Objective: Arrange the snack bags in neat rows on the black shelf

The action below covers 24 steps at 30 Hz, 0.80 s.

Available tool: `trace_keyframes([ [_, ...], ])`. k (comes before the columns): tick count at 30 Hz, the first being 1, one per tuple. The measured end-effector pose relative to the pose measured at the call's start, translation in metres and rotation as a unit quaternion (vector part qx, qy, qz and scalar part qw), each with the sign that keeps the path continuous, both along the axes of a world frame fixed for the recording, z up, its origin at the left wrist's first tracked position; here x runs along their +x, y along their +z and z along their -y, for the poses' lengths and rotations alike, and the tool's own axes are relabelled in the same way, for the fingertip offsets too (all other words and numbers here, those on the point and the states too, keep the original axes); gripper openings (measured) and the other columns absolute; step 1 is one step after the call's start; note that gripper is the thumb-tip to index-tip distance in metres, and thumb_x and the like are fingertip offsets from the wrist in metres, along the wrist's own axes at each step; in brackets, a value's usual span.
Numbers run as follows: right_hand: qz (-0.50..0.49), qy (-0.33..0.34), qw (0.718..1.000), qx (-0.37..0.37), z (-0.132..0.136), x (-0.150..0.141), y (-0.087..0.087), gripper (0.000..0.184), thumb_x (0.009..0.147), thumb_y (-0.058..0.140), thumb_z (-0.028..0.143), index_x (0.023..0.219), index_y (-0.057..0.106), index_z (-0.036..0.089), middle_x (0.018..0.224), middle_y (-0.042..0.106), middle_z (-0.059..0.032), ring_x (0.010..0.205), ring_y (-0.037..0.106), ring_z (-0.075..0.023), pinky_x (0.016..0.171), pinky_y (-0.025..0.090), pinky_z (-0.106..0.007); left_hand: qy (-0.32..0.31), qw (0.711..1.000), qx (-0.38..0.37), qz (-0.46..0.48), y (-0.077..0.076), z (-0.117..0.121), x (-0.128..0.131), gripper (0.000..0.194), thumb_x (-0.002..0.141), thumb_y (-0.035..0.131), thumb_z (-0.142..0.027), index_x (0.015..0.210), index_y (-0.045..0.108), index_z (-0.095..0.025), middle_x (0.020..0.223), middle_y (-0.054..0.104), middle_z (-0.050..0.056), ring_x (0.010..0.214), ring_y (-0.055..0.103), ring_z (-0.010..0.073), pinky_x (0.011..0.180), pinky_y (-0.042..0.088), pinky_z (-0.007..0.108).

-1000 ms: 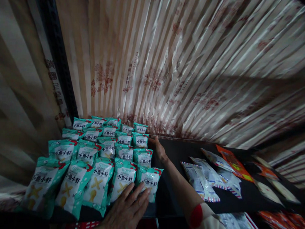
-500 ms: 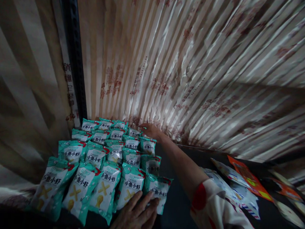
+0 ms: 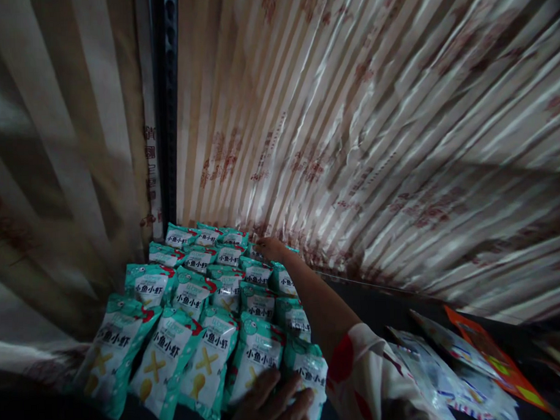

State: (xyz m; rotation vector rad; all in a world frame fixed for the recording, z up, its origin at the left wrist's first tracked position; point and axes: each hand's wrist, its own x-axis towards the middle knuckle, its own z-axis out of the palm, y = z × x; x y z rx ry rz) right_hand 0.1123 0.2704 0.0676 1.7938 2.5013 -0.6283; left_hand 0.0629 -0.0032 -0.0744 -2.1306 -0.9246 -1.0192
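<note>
Teal-and-white snack bags (image 3: 206, 344) stand in several close rows, leaning back, with fish and cross-shaped pieces printed on the front ones. My right hand (image 3: 273, 249) reaches to the far right of the rows, its fingers bent at the top of a snack bag (image 3: 256, 252) there; the thumb is hidden. At the bottom, my left hand (image 3: 277, 406) lies with fingers apart against the lower part of the front-right bags, touching the end bag (image 3: 309, 375). Its palm is in dark shadow and partly cut off by the frame edge.
Clear-and-white packets (image 3: 451, 369) and an orange packet (image 3: 491, 356) lie on the dark shelf (image 3: 370, 295) at right. Pleated, printed sheeting (image 3: 305, 142) lines the back and left side. A dark perforated post (image 3: 170, 109) rises at the back left corner.
The view has shifted, so the bags appear further right and lower. My right hand's stretched finger has bent down onto the bag. My left hand stays by the front-right bags.
</note>
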Motion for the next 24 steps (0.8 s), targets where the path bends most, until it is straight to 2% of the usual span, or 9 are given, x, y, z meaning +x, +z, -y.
trace_keyframes([
  [4,-0.024,-0.013,0.999,-0.022,0.001,0.004,0.0,0.027,0.086,0.047,0.033,0.081,0.067,0.016,0.065,0.068,-0.0042,0.061,0.064,-0.0147,0.056,0.044,-0.021,-0.019,0.999,0.004,-0.028,-0.001,0.0,-0.001,0.033,0.087,0.048,-0.031,0.119,0.051,-0.024,0.141,0.037,0.002,0.131,0.031,0.023,0.112,0.017,0.048],
  [8,-0.066,-0.045,0.996,-0.039,0.0,0.007,-0.002,0.025,0.083,0.053,0.036,0.076,0.065,0.016,0.054,0.064,-0.0016,0.047,0.058,-0.0119,0.048,0.043,-0.02,-0.036,0.998,0.019,-0.037,0.016,0.0,-0.008,0.032,0.086,0.051,-0.03,0.118,0.051,-0.026,0.142,0.036,0.001,0.13,0.033,0.0232,0.112,0.019,0.047],
  [13,-0.11,-0.073,0.99,-0.052,-0.002,0.012,-0.006,0.023,0.081,0.055,0.036,0.076,0.064,0.016,0.049,0.06,0.0007,0.046,0.057,-0.0109,0.046,0.045,-0.019,-0.053,0.998,0.021,0.002,0.031,0.0,-0.011,0.029,0.083,0.056,-0.032,0.111,0.056,-0.026,0.141,0.038,0.0,0.13,0.033,0.0225,0.112,0.018,0.045],
  [19,-0.113,-0.055,0.99,-0.056,0.002,0.01,-0.001,0.02,0.08,0.056,0.036,0.08,0.065,0.017,0.047,0.058,0.0025,0.044,0.054,-0.0097,0.046,0.043,-0.018,-0.056,0.998,0.028,0.001,0.025,-0.001,-0.009,0.028,0.083,0.056,-0.032,0.11,0.056,-0.025,0.14,0.039,0.001,0.13,0.034,0.0238,0.112,0.018,0.046],
  [24,-0.073,-0.033,0.997,-0.022,0.001,0.001,0.003,0.017,0.078,0.057,0.031,0.077,0.066,0.018,0.048,0.056,0.0036,0.044,0.051,-0.0091,0.046,0.038,-0.018,-0.035,0.999,0.039,0.0,0.017,-0.003,-0.005,0.03,0.085,0.052,-0.035,0.113,0.055,-0.026,0.142,0.036,0.001,0.13,0.034,0.0233,0.112,0.018,0.048],
])
